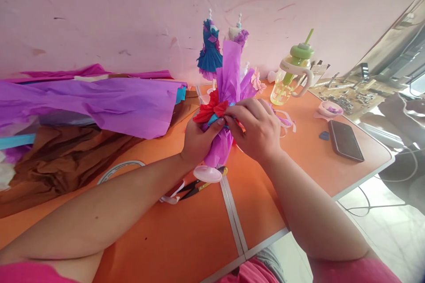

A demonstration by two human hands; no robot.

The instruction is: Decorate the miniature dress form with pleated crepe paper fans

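Purple crepe paper (229, 68) wraps a small dress form, gathered at its middle by a blue band (213, 119), with red ruffled paper (210, 105) at its left. The form's pale round base (207, 174) points toward me. My left hand (198, 139) is closed around the wrapped form, its thumb pressing on the blue band. From the other side, my right hand (257, 126) pinches at the band with thumb and fingers; the exact bit between its fingertips is hidden. Below the base lie black scissors (194, 189) with yellowish handles and a curl of white ribbon (171, 199).
Behind stands a miniature dress form in a blue dress (210, 51), beside another with purple flowers (239, 35). Purple sheets (133, 101) and brown paper (66, 154) cover the left. A green-lidded bottle (292, 73), a small bowl (330, 109) and a phone (346, 140) are right.
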